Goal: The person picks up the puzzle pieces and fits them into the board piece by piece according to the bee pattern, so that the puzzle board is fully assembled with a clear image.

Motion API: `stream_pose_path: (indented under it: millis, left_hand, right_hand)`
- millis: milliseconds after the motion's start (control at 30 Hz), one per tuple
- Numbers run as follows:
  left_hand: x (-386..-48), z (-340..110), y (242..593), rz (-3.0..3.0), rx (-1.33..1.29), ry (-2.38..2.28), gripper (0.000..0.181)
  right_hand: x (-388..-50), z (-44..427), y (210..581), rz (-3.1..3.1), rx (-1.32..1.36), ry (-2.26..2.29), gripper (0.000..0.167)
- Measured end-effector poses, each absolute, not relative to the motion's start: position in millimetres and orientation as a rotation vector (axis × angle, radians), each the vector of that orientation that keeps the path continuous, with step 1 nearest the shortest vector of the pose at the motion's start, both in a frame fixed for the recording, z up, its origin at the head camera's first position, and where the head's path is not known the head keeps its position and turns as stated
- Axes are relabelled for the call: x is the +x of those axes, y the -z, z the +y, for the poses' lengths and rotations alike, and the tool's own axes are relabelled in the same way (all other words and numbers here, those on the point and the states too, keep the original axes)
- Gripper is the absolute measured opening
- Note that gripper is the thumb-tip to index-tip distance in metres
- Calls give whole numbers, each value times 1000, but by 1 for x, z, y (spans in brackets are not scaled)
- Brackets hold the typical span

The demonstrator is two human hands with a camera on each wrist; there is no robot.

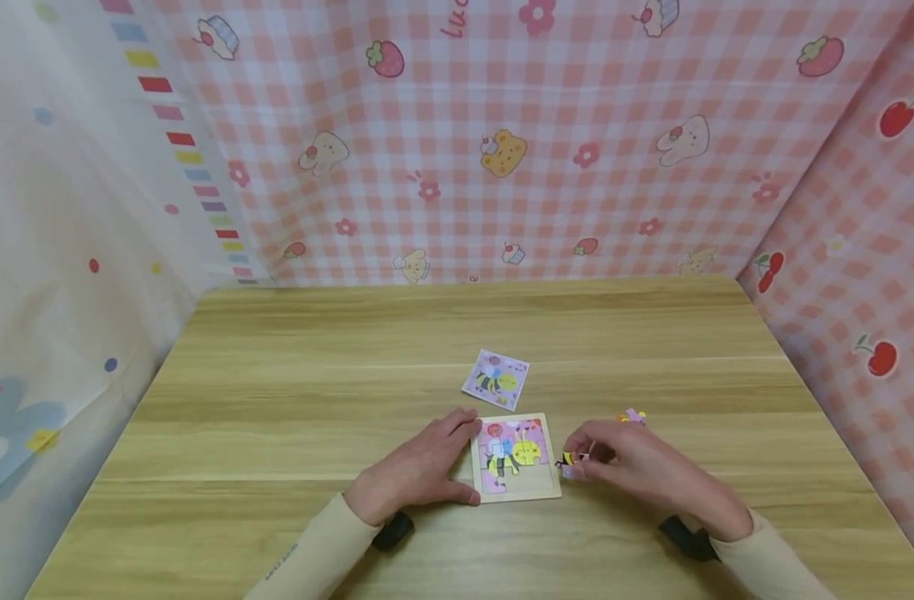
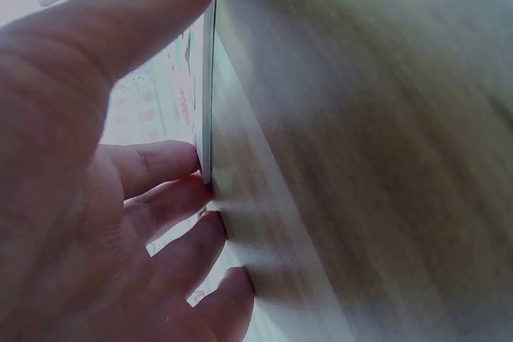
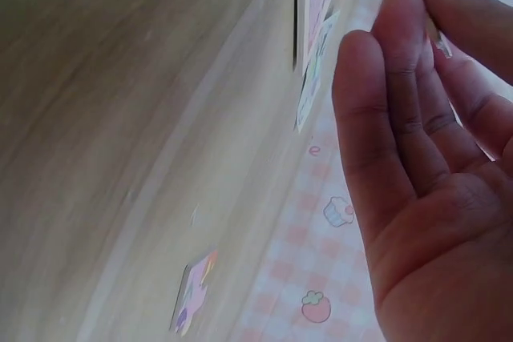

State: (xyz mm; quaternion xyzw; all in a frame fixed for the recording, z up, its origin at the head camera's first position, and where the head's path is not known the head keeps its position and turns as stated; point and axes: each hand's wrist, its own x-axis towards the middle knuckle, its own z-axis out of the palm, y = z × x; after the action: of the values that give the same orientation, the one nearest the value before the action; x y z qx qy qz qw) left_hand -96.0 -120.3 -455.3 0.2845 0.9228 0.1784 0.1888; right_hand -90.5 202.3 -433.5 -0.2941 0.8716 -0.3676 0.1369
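Note:
A square wooden puzzle tray (image 1: 516, 419) lies on the table, partly filled with bee-picture pieces (image 1: 512, 450); bare wood shows at its lower right. My left hand (image 1: 425, 467) steadies it, thumb and fingers spread along its left side with the fingertips at the edge. Right of the tray, my right hand (image 1: 636, 462) pinches a puzzle piece (image 1: 574, 467) printed in yellow, black and pink between thumb and fingers. In the right wrist view, that piece (image 3: 437, 34) shows as a thin edge between the fingertips.
Behind the tray lies a picture card (image 1: 496, 380) of the same bee. Beyond the right hand is a loose pink puzzle piece (image 1: 633, 416), also visible in the right wrist view. Patterned cloth (image 1: 457, 208) stands along the table's back edge and both sides.

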Motion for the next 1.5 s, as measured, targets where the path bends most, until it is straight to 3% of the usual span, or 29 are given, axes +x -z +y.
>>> stream_pose_path:
  millis: [467, 867, 1267, 1500]
  left_hand:
    - [-97, -120, 456, 2589, 802, -505, 98]
    - [-98, -120, 454, 2587, 813, -499, 98]
    - [-97, -120, 454, 2587, 808, -500, 97]
    - [-97, -120, 454, 2587, 803, -504, 97]
  right_hand:
    - [-92, 188, 432, 2582, -1019, 945, 23]
    - [-95, 177, 428, 2549, -907, 965, 19]
    - [-96, 168, 432, 2582, -931, 1023, 7]
    - [-96, 164, 434, 2575, -955, 1049, 8]
